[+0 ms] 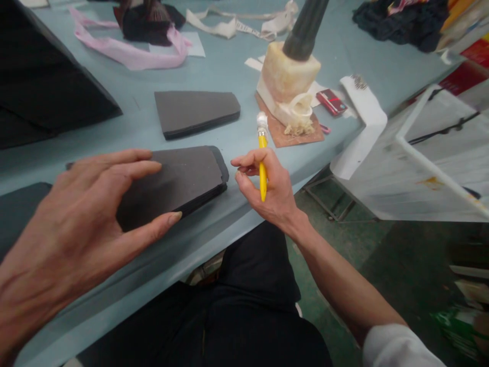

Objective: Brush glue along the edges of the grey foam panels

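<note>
From my head, a blue-green tabletop stands above green floor. My left hand spreads wide over a stack of dark panels; my right hand, beside the stack's narrow end, grips a yellow-handled brush.

**Print I See but Cannot Read**

On the white strip ahead of me runs some dark print, too blurred for me to spell out. The small red packet to my right bears pale marks, too small for me to call letters.
</note>
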The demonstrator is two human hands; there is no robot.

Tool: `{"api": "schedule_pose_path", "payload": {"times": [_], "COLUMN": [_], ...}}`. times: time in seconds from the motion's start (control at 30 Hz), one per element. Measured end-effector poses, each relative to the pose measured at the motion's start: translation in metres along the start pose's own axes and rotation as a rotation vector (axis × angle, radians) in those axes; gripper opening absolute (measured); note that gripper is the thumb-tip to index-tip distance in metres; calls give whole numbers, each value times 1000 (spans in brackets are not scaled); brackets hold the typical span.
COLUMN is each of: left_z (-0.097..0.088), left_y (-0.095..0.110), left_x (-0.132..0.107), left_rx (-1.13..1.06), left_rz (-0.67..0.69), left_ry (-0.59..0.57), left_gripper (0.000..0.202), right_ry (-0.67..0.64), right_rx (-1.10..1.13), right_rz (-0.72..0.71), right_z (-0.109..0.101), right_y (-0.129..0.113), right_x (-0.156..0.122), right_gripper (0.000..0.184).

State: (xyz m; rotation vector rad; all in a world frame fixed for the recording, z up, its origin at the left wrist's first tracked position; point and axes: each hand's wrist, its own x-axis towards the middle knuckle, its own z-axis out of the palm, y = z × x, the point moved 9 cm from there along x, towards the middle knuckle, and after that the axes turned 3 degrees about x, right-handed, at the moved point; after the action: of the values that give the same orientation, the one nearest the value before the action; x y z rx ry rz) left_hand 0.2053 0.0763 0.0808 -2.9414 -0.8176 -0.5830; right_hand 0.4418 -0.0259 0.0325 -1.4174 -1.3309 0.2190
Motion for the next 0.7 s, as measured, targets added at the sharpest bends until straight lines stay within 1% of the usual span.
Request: {"api": "schedule_pose_path", "payload": {"times": [0.07,0.13,0.27,0.43,0.6,0.7], "left_z": [-2,-2,0,4,4,3], "left_y": [12,17,21,25,29,31], "left_x": [4,6,10,11,14,16], "left_rx": [-46,-36,6,30,46,56], "left_rz": [57,84,86,85,101,109], "left_ry": [7,14,15,-19,-13,-25], "left_gripper": [59,53,47,34,33,29], "right_ry": [2,-3,-21,-14,0,27], "right_rx": [12,35,116,235,356,363], "right_rz": [14,28,74,158,211,241], "right_z": [1,3,9,15,27,33], "right_y": [4,7,11,17,27,34], "right_x": [-4,-7,-7,4,18,26], "right_gripper": [19,19,18,16,21,23]}}
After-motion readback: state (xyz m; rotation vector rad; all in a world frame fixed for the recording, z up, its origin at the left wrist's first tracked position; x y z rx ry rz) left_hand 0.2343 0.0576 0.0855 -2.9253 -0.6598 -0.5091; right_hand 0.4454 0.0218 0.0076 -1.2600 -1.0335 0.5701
